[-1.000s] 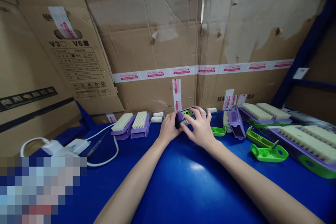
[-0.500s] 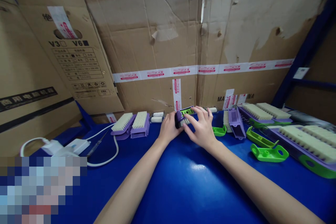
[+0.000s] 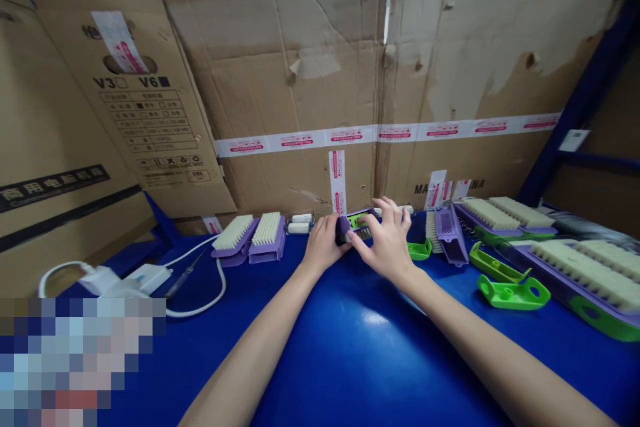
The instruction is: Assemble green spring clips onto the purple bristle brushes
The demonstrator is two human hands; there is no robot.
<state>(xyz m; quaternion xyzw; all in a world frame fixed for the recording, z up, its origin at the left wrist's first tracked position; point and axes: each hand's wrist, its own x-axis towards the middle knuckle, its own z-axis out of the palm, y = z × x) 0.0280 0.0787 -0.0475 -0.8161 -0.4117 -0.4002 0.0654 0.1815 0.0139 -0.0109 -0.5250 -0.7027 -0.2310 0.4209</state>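
My left hand is closed around the left end of a purple scrubbing brush, which lies on its side near the back of the table. A bright green piece shows inside its purple body. My right hand grips the brush's right part, thumb on the near side and index finger bent at the green piece. The other right fingers are raised and curled. My fingers hide much of the brush, and its bristles show only in part underneath. Just right of my right hand lies a green plastic piece.
Two purple brushes stand bristles up at left, beside clear-wrapped white cylinders. A screwdriver lies near a white power strip. At right are a purple brush body, green covers and larger brushes. Cardboard walls the back.
The brush has shifted slightly right and its open side shows differently. My right index finger has bent further onto the green piece, while my left hand keeps its hold.
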